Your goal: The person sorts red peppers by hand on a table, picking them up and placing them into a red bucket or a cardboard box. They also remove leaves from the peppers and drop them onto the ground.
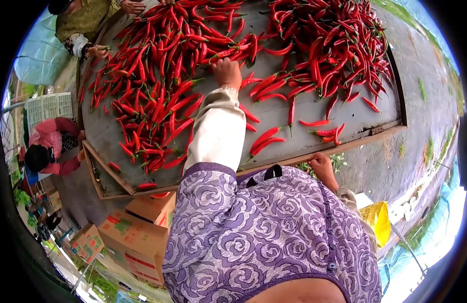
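Red chili peppers (pixel 168 106) with green stems cover much of the grey table (pixel 273 112), in a spread on the left and a dense heap (pixel 334 45) at the back right. My left hand (pixel 227 73) reaches over the middle of the table with its fingers curled down at the edge of the left spread; what they hold, if anything, is hidden. Close to the table's front wooden edge, my right hand (pixel 321 166) is closed, near a few loose peppers (pixel 330 133). Its fingertips are too small to show whether anything is in them.
Another person's hands (pixel 98 51) are at the table's back left. A person in red (pixel 54 144) sits at the left side. Cardboard boxes (pixel 135 242) stand below the front left corner, and a yellow bag (pixel 377 222) is at the right.
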Action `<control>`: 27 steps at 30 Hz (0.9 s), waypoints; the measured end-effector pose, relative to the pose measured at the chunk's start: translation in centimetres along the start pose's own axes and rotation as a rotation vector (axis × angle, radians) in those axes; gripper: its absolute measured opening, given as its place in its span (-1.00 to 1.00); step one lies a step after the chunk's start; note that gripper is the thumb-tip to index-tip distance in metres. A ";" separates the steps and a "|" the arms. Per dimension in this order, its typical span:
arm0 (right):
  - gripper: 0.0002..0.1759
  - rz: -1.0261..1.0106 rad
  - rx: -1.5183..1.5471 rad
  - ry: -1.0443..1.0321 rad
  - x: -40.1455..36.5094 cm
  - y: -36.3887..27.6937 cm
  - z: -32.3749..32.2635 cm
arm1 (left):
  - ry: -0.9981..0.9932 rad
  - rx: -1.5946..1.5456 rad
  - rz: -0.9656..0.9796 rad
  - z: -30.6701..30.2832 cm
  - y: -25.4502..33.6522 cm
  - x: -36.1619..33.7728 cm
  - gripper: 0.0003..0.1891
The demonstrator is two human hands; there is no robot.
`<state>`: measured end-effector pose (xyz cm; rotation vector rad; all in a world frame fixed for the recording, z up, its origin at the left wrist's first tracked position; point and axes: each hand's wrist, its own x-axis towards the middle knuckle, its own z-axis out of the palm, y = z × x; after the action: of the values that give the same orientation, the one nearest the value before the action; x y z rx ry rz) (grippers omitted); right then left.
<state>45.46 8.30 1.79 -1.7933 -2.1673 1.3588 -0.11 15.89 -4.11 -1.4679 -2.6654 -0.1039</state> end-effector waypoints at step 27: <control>-0.76 0.329 0.258 -0.285 4.0 -2.2 -2.3 | -0.029 -0.635 -0.401 -8.9 -18.2 -16.9 -0.79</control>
<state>43.55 12.98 2.66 -2.0167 -1.7435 1.9701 -6.00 -8.97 2.50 -0.9980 -3.0654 -1.0442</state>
